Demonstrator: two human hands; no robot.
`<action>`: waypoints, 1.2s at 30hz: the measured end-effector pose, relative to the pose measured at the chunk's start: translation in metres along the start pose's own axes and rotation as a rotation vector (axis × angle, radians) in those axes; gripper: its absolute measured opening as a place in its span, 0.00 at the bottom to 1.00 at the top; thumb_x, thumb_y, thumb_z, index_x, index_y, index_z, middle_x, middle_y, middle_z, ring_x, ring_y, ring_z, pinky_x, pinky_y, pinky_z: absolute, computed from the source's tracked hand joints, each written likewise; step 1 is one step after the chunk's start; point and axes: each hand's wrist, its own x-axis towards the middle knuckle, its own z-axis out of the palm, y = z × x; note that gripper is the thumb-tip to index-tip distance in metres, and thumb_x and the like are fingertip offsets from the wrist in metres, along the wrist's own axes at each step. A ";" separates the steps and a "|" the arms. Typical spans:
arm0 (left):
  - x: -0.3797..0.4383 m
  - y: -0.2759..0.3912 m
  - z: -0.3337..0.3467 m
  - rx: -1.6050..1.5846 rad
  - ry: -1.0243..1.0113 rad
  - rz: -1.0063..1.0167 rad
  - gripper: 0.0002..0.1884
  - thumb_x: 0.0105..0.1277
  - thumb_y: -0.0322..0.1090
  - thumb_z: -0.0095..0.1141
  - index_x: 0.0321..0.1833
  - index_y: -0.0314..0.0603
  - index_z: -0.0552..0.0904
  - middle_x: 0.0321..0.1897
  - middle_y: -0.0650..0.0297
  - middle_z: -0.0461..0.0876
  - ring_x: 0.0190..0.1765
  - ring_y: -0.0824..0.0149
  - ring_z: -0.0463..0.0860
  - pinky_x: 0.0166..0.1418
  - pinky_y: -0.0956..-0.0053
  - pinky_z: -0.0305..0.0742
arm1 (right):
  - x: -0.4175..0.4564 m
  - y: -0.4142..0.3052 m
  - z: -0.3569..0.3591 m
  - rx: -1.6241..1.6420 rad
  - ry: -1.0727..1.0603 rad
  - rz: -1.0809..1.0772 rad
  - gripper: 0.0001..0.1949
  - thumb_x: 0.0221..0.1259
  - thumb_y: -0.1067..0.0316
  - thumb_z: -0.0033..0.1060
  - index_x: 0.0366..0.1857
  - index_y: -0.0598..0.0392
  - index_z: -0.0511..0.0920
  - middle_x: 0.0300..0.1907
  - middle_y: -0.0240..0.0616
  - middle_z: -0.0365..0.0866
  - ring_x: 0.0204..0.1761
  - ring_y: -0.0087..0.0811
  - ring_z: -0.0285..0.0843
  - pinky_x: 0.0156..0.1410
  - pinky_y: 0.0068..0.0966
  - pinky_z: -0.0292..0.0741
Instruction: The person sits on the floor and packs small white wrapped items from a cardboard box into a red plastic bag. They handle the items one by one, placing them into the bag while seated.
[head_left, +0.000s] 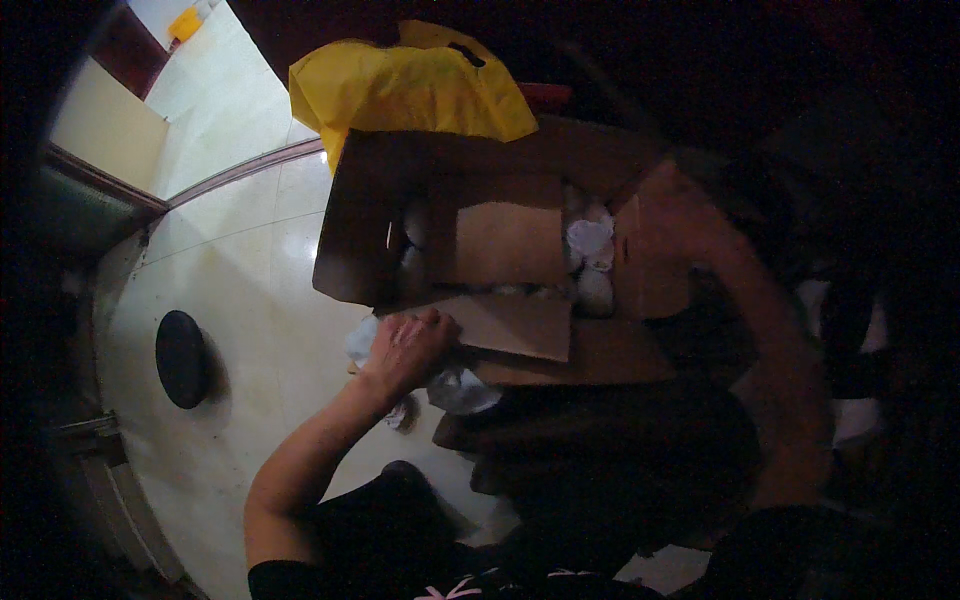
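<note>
An open cardboard box (622, 150) stands before me. Inside lie a cardboard panel (510, 244) and white wrapped items (591, 238) along the right side, with more pale shapes on the left. My left hand (414, 337) has its fingers curled over the left end of a loose-looking cardboard piece (517, 326) at the box's near side. Crumpled white wrapping (463, 390) shows beside and below that hand. My right hand (664, 199) is blurred and dim at the right flap (637, 262); its fingers are hard to make out.
A yellow bag (412, 90) drapes over the far edge of the box. On the pale tiled floor (270, 285) to the left stands a round black stool (180, 360). A small crumpled scrap (397, 414) lies below my left wrist. The right side is very dark.
</note>
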 end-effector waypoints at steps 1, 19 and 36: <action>-0.013 -0.007 0.000 0.002 -0.017 -0.015 0.07 0.56 0.33 0.52 0.36 0.43 0.77 0.33 0.56 0.80 0.34 0.56 0.83 0.34 0.65 0.77 | -0.001 -0.006 0.011 0.032 0.026 -0.015 0.18 0.58 0.52 0.51 0.44 0.53 0.79 0.41 0.42 0.81 0.52 0.39 0.75 0.67 0.45 0.61; -0.006 0.013 0.002 -0.105 0.033 0.019 0.07 0.61 0.35 0.50 0.40 0.45 0.77 0.35 0.57 0.79 0.32 0.54 0.83 0.34 0.63 0.77 | 0.168 -0.110 0.199 1.148 0.427 0.867 0.39 0.52 0.46 0.62 0.63 0.63 0.62 0.53 0.50 0.75 0.58 0.46 0.71 0.63 0.39 0.68; -0.018 0.007 0.009 -0.010 0.123 0.036 0.09 0.60 0.33 0.50 0.43 0.45 0.73 0.38 0.56 0.78 0.36 0.56 0.83 0.34 0.62 0.76 | 0.013 0.020 0.029 1.980 0.665 0.182 0.18 0.61 0.62 0.51 0.53 0.55 0.75 0.57 0.40 0.75 0.57 0.34 0.73 0.60 0.37 0.73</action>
